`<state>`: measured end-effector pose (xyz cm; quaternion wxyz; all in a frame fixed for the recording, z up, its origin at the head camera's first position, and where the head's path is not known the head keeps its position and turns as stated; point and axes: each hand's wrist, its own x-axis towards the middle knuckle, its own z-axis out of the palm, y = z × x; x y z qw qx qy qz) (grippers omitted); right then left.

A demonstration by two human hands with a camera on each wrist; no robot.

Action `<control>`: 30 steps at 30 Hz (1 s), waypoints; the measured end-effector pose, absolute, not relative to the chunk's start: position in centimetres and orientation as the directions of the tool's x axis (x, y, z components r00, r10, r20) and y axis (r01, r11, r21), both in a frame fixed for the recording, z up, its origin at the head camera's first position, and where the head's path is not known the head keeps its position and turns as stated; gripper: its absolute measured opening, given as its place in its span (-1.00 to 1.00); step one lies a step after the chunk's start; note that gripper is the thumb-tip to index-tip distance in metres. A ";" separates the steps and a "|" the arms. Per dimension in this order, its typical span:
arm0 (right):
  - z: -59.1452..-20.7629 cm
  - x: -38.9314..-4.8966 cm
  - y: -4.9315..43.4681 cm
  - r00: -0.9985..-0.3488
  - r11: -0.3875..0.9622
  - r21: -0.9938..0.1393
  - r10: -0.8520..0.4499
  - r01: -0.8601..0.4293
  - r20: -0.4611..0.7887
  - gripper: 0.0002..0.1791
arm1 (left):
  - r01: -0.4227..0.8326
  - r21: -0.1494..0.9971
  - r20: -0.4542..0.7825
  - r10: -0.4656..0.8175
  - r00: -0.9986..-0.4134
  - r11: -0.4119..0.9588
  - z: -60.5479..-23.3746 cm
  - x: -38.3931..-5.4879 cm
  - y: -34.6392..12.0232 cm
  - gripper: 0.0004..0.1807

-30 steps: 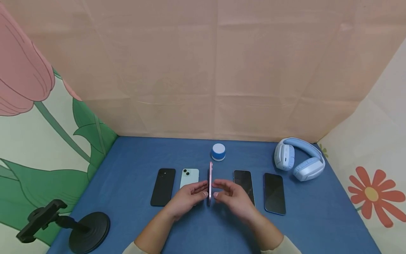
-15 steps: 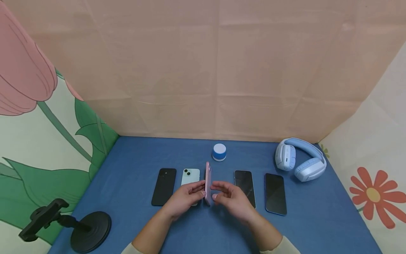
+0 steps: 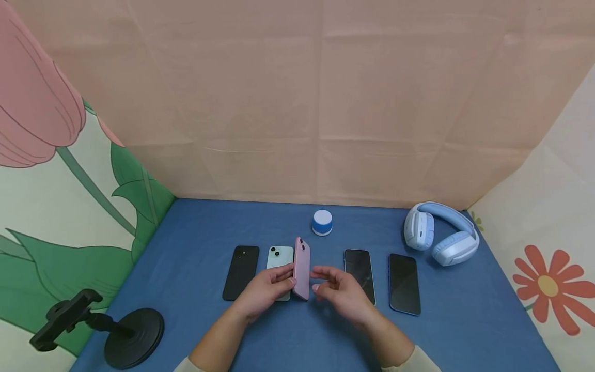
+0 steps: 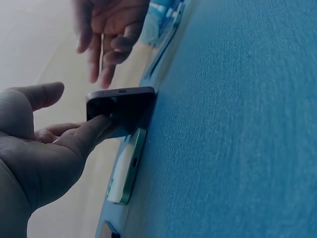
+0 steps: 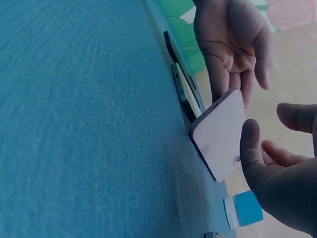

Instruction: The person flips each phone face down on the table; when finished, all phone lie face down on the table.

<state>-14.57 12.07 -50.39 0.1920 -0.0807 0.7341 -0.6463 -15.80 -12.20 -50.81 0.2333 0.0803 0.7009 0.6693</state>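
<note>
Between my hands a pink phone (image 3: 301,268) stands tilted on its long edge, leaning left, its back facing up to the right. My left hand (image 3: 266,292) supports it from the dark screen side; in the left wrist view its fingers (image 4: 89,134) lie against the screen while the thumb stays apart. Just right of the phone, my right hand (image 3: 341,292) hovers with loosely bent fingers; in the right wrist view the fingers (image 5: 251,148) are close to the pink back, and I see no grip. A mint phone (image 3: 280,253) lies face down, partly covered by the left hand.
A black phone (image 3: 240,273) lies at the left; two dark-screened phones, one nearer (image 3: 360,268) and one farther right (image 3: 404,283), lie face up. A blue-and-white round jar (image 3: 322,222) is behind. Headphones (image 3: 439,232) sit back right, a black phone stand (image 3: 134,338) front left.
The pink phone has tipped from nearly upright on its edge to leaning left, showing its back. My left hand has moved slightly left with it; my right hand has stayed nearly still.
</note>
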 end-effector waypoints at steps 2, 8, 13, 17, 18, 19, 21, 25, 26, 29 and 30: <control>-50.3 -14.6 12.0 -0.912 0.154 -0.979 -0.365 0.137 -0.185 -0.44 | -0.206 0.975 -0.224 0.418 -0.880 0.089 -50.8 -15.8 -12.3 -0.37; -50.3 -14.5 11.8 -0.909 0.191 -0.972 -0.366 0.137 -0.201 -0.44 | -0.215 0.971 -0.240 0.400 -0.885 0.107 -50.5 -15.6 -12.5 -0.38; -50.8 -14.6 11.7 -0.903 0.233 -0.964 -0.374 0.129 -0.211 -0.42 | -0.213 0.970 -0.243 0.392 -0.887 0.120 -50.5 -15.5 -12.6 -0.37; -51.2 -14.7 11.4 -0.904 0.268 -0.956 -0.367 0.122 -0.218 -0.39 | -0.212 0.969 -0.245 0.383 -0.891 0.128 -50.7 -15.5 -12.8 -0.36; -51.3 -14.7 11.4 -0.904 0.275 -0.954 -0.365 0.123 -0.222 -0.39 | -0.214 0.969 -0.247 0.382 -0.890 0.127 -50.8 -15.5 -12.8 -0.36; -51.4 -14.8 11.4 -0.904 0.281 -0.951 -0.363 0.125 -0.226 -0.38 | -0.214 0.969 -0.246 0.383 -0.890 0.123 -50.9 -15.5 -12.8 -0.36; -51.6 -14.8 11.3 -0.903 0.289 -0.949 -0.362 0.128 -0.232 -0.37 | -0.215 0.970 -0.243 0.387 -0.890 0.115 -51.1 -15.6 -12.9 -0.36; -51.8 -14.7 11.1 -0.897 0.280 -0.950 -0.371 0.140 -0.242 -0.36 | -0.220 0.970 -0.242 0.395 -0.886 0.100 -51.2 -15.6 -13.1 -0.35; -51.9 -14.7 11.1 -0.896 0.279 -0.950 -0.372 0.141 -0.242 -0.36 | -0.222 0.970 -0.243 0.396 -0.885 0.100 -51.2 -15.5 -13.1 -0.35; -52.0 -14.7 11.0 -0.894 0.284 -0.949 -0.375 0.140 -0.244 -0.37 | -0.226 0.969 -0.249 0.398 -0.883 0.104 -51.2 -15.5 -13.2 -0.33; -52.0 -14.7 11.0 -0.895 0.287 -0.948 -0.373 0.140 -0.245 -0.37 | -0.226 0.968 -0.250 0.398 -0.883 0.107 -51.2 -15.5 -13.2 -0.32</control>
